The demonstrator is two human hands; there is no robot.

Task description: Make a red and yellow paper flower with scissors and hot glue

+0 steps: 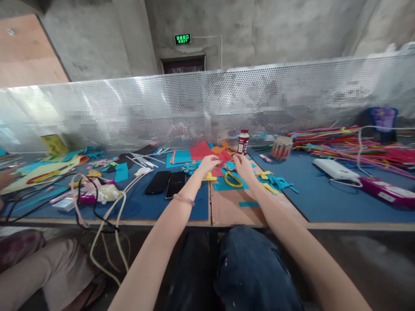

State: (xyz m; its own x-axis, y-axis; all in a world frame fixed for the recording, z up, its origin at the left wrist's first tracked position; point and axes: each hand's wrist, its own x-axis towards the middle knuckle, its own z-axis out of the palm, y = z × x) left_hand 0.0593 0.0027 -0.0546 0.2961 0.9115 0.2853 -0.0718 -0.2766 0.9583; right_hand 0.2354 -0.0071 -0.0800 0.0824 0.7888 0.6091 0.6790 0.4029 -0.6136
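Observation:
Above the table's middle, my left hand (210, 164) is closed in a pinch at the edge of a small piece of red paper (225, 157). My right hand (244, 166) faces it from the other side, with thumb and fingers pinched together at the paper's right end. Its fingertips are small and partly blurred. Just below and between the hands lie scissors with yellow handles (234, 179), on a blue paper sheet (218, 186). Behind the hands are a larger red sheet (200, 150) and orange scraps (225, 145).
Two phones (158, 182) lie left of my left arm, near tangled cables (121, 203). A small bottle (243, 141) stands behind my right hand, beside a tape roll (282, 147). Pipe cleaners (343, 144) and a power bank (335, 169) are right. A perforated metal screen (155, 103) borders the back.

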